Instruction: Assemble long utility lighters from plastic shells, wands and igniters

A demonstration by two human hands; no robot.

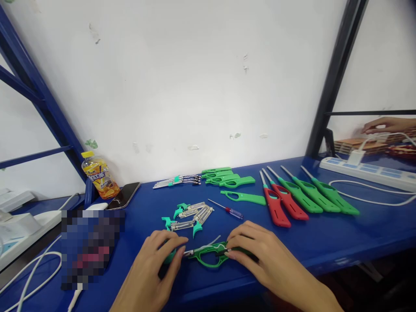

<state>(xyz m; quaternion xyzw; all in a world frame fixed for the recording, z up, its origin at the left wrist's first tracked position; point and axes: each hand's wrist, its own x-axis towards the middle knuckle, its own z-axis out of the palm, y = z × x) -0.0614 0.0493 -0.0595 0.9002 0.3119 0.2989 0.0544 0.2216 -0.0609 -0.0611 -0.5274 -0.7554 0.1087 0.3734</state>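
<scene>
A green lighter casing (209,262), an open half with a trigger loop, lies near the table's front edge with a white wire and a small black part in it. My right hand (263,255) is closed on its handle end, fingertips on the black part. My left hand (159,264) pinches the metal lighter tube (188,253) at the casing's other end; a teal piece shows partly under the fingers. Just beyond lie several clear gas tanks (182,225) and teal triggers (197,229). A screwdriver (234,212) with a purple handle rests behind my right hand.
Metal tubes with wires (177,181) and green casing halves (227,177) lie along the wall. Assembled red lighters (276,208) and green lighters (302,196) line the right. Left stand a drink bottle (100,175) and a phone (125,196). A power strip (373,171) sits right, near another person's hand (386,125).
</scene>
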